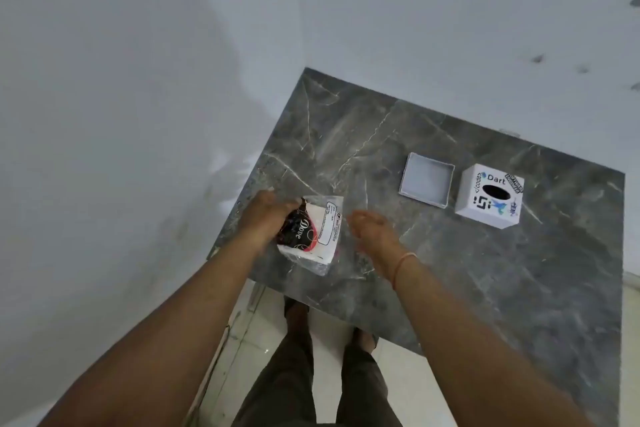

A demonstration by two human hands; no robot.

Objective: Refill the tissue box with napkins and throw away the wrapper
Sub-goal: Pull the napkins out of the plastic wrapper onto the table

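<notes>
A pack of napkins (317,236) in a clear wrapper with a black and red label lies near the left front corner of the grey marble table (485,288). My left hand (268,218) grips its left end. My right hand (372,229) hovers just right of the pack, fingers apart, not touching it. Further right stands the white tissue box cover (490,196) with stickers and a dark oval slot on top. Beside it, to its left, lies the shallow white box base (426,179), facing up with nothing in it.
White walls close in on the left and behind the table. The table's front edge runs diagonally above a light tiled floor, where my legs and feet (329,357) stand. An orange thread is tied around my right wrist.
</notes>
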